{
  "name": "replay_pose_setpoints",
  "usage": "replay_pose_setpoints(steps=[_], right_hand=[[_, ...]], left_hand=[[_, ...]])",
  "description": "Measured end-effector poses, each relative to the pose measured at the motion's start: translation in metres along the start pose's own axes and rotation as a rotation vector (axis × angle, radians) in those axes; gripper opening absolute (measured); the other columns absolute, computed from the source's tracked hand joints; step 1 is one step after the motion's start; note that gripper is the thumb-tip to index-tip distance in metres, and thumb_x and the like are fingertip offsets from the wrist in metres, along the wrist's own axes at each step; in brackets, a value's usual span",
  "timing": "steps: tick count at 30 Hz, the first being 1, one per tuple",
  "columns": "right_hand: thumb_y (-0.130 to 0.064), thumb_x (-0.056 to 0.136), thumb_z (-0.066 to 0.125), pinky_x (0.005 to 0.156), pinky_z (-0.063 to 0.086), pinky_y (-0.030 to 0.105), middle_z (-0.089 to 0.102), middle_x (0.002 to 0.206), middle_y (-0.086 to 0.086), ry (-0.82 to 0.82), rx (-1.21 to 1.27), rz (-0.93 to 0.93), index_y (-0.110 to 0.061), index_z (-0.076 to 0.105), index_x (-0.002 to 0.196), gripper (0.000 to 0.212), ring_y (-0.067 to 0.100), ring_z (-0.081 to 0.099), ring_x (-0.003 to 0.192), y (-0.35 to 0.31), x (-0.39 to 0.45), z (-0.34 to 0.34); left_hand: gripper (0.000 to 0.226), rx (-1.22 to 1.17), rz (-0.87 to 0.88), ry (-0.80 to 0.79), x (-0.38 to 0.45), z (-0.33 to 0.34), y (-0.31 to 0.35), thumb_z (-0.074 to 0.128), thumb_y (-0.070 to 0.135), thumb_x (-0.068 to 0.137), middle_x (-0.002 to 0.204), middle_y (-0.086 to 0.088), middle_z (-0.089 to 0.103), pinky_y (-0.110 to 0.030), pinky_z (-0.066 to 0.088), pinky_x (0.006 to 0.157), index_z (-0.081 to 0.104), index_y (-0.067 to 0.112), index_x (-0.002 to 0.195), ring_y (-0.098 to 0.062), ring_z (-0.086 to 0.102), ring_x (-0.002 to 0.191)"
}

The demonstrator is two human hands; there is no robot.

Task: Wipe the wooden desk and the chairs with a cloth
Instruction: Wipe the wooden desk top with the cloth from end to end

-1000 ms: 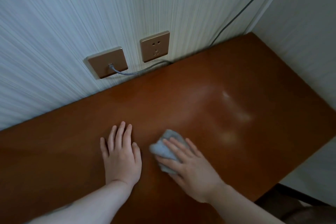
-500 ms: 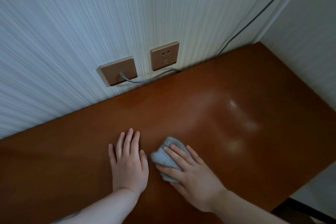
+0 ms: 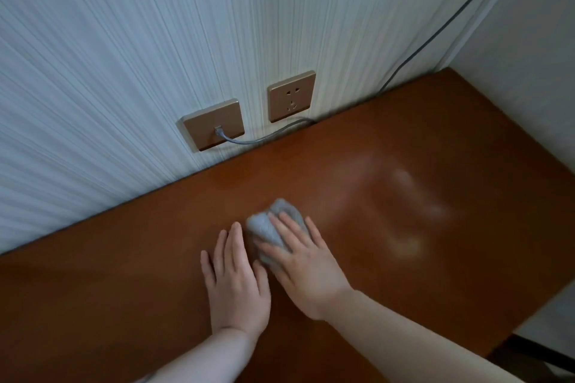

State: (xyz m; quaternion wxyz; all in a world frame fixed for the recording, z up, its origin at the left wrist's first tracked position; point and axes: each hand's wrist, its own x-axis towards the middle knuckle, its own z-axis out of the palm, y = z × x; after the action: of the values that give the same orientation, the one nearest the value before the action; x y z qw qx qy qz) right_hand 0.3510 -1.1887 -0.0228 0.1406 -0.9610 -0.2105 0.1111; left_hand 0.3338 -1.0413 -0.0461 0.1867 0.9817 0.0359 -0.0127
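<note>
A reddish-brown wooden desk point(image 3: 389, 165) fills the lower part of the view and runs into a wall corner at the far right. My right hand point(image 3: 306, 270) lies on a bunched grey cloth point(image 3: 272, 228) in the middle of the desk, fingers straight and spread, pressing it down. My left hand point(image 3: 236, 286) rests flat on the wood just left of the cloth, fingers together. A dark chair frame point(image 3: 541, 348) shows past the desk's right front edge.
Two bronze wall plates sit just above the desk's back edge: a data socket point(image 3: 213, 127) with a grey cable point(image 3: 264, 138) plugged in, and a power outlet point(image 3: 291, 96). A dark cable point(image 3: 435, 28) runs up the wall towards the corner. Pale damp streaks point(image 3: 413, 211) lie right of the cloth.
My right hand has slid the cloth a little away from me, towards the wall. My left hand stays flat beside it. The camera has tilted, shifting the scene down and to the right in the frame.
</note>
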Motion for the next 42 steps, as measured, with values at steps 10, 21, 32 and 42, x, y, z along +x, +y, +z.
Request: replay_pose_setpoints(steps=[10, 21, 32, 42], right_hand=[[-0.046, 0.102, 0.017, 0.119, -0.01, 0.043, 0.0, 0.164, 0.001, 0.195, 0.01, 0.733, -0.043, 0.012, 0.152, 0.05, 0.016, -0.013, 0.148, 0.036, 0.008, -0.016], [-0.05, 0.101, 0.024, 0.117, 0.001, 0.04, 0.017, 0.161, -0.008, 0.078, -0.093, 0.573, -0.05, 0.016, 0.15, 0.05, 0.01, 0.0, 0.149, -0.03, -0.173, 0.036], [-0.046, 0.1, 0.031, 0.115, 0.006, 0.04, 0.026, 0.159, -0.007, 0.244, -0.036, 0.727, -0.047, 0.035, 0.143, 0.044, 0.013, 0.013, 0.148, -0.041, -0.167, 0.044], [-0.042, 0.104, 0.027, 0.117, -0.008, 0.038, 0.005, 0.163, -0.002, 0.376, 0.07, 1.096, -0.043, 0.021, 0.151, 0.047, 0.015, -0.006, 0.149, 0.051, -0.169, 0.006]], left_hand=[[0.052, 0.01, 0.01, -0.031, 0.001, -0.002, 0.004, 0.033, 0.026, 0.094, 0.152, -0.002, 0.037, -0.056, 0.009, 0.117, 0.038, 0.017, 0.144, -0.023, 0.021, 0.145], [0.046, -0.092, 0.257, -0.061, -0.008, -0.012, 0.007, 0.045, 0.015, 0.094, 0.149, -0.002, 0.042, -0.055, 0.007, 0.118, 0.045, 0.016, 0.14, -0.022, 0.024, 0.144], [0.045, -0.108, 0.34, -0.212, -0.078, 0.015, 0.079, 0.042, 0.019, 0.096, 0.152, 0.006, 0.038, -0.04, 0.012, 0.12, 0.047, 0.024, 0.14, -0.016, 0.021, 0.145], [0.044, 0.001, 0.345, -0.194, -0.082, 0.017, 0.083, 0.041, 0.021, 0.095, 0.15, 0.001, 0.041, -0.047, 0.019, 0.118, 0.048, 0.021, 0.139, -0.022, 0.025, 0.143]])
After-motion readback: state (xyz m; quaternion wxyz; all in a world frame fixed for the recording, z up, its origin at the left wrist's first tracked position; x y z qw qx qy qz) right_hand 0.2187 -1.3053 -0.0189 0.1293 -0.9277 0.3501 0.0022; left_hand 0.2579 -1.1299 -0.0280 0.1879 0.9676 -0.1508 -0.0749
